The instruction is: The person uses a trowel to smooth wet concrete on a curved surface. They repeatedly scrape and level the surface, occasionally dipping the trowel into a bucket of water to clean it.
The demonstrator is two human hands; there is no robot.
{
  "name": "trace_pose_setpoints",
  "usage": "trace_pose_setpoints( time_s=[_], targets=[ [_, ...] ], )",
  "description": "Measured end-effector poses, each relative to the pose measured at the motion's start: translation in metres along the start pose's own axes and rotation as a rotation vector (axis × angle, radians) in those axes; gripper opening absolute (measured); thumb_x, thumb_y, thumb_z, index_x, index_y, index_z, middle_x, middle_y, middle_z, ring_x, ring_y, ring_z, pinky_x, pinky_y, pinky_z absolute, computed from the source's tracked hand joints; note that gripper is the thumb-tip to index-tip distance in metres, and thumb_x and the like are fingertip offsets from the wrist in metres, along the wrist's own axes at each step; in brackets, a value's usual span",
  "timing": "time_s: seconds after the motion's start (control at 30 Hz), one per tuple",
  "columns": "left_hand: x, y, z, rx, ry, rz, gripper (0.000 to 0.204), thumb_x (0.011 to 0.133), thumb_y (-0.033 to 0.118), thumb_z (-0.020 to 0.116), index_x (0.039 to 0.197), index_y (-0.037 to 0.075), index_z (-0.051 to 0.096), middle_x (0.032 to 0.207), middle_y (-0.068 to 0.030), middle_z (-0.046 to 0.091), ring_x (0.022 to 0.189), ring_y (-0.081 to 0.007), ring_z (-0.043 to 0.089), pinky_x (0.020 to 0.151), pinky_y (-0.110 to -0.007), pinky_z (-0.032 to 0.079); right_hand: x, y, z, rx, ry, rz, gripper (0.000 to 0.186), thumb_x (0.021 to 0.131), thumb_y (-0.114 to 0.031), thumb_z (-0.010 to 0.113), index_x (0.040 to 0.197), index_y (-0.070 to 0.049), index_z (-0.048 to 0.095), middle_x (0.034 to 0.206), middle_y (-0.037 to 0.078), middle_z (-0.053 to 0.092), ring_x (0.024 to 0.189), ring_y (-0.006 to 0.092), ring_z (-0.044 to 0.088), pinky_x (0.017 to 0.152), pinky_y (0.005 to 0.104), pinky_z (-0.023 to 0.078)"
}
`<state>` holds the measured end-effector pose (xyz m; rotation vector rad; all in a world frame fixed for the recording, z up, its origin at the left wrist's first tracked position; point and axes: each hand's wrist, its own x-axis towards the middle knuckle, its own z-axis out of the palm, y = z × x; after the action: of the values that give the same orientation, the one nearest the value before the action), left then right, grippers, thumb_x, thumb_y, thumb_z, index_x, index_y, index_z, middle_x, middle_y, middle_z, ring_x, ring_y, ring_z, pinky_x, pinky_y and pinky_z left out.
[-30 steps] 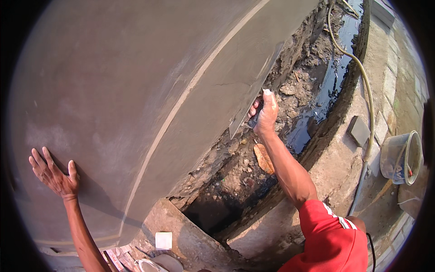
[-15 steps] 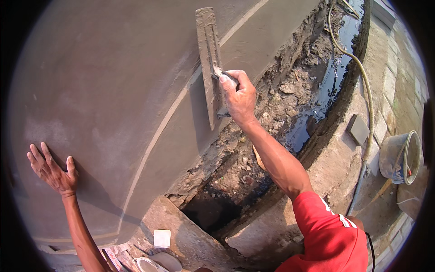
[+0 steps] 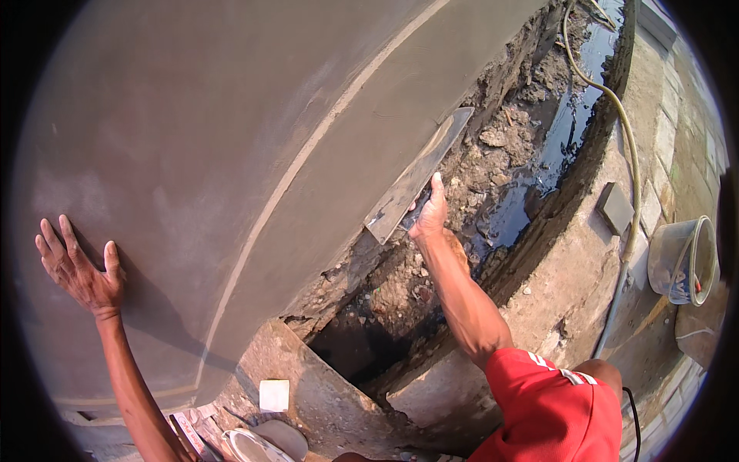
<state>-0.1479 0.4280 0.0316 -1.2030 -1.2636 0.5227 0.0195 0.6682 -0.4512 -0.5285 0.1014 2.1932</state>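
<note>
My left hand lies flat with spread fingers on the grey plastered wall. In my right hand is a long plastering trowel, gripped from behind; the handle is mostly hidden. The blade is turned so that its smooth, wet-looking face shows, and it slants along the wall's lower edge above the broken ground. Whether the blade touches the plaster I cannot tell. A pale curved strip runs across the wall between my two hands.
Below the wall runs a ditch with rubble and dark water, edged by a concrete ledge. A hose, a dark square block and a clear bucket lie right. A white tile sits near the bottom.
My right hand has moved down and slightly right with the trowel, off the pale strip, and has turned the blade to show its smooth face. My left hand stays on the wall.
</note>
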Motion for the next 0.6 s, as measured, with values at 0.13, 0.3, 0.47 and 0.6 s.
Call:
trace_pose_setpoints(
  time_s=[0.13,0.3,0.47,0.6],
  targets=[
    [0.000,0.000,0.000,-0.014,0.013,0.010,0.073,0.099,0.061,0.044,0.159,0.021,0.034,0.167,-0.0050,0.028,0.155,-0.0295,0.021,0.123,-0.052,0.019,0.000,0.005,0.007,-0.060,0.034,-0.076,0.032,0.101,-0.046,0.058,0.096,-0.015,0.051,0.067,0.000,0.049,0.047,0.0135,0.049,0.041,0.0303,0.043],
    [-0.001,-0.003,0.002,-0.031,0.022,0.019,0.073,0.099,0.061,0.046,0.159,0.021,0.034,0.167,-0.0043,0.028,0.154,-0.0294,0.022,0.123,-0.052,0.020,0.000,0.005,0.032,-0.206,0.086,-0.128,0.032,0.102,-0.044,0.058,0.096,-0.015,0.046,0.067,0.000,0.049,0.046,0.0139,0.048,0.040,0.0311,0.042],
    [-0.004,-0.004,0.003,-0.054,0.016,0.005,0.073,0.098,0.059,0.050,0.159,0.022,0.035,0.166,-0.0044,0.029,0.154,-0.0296,0.023,0.123,-0.051,0.021,-0.017,0.019,0.083,-0.493,0.088,-0.346,0.033,0.102,-0.035,0.061,0.097,-0.006,0.045,0.067,0.002,0.047,0.046,0.0113,0.046,0.039,0.0283,0.042],
    [-0.004,-0.005,0.003,-0.052,0.018,0.002,0.073,0.098,0.059,0.049,0.159,0.021,0.035,0.166,-0.0046,0.030,0.154,-0.0302,0.024,0.123,-0.051,0.021,-0.065,0.038,0.112,-0.547,-0.170,-0.419,0.030,0.101,-0.028,0.065,0.105,-0.002,0.050,0.078,0.001,0.051,0.053,0.0064,0.047,0.043,0.0251,0.042]
  ],
)
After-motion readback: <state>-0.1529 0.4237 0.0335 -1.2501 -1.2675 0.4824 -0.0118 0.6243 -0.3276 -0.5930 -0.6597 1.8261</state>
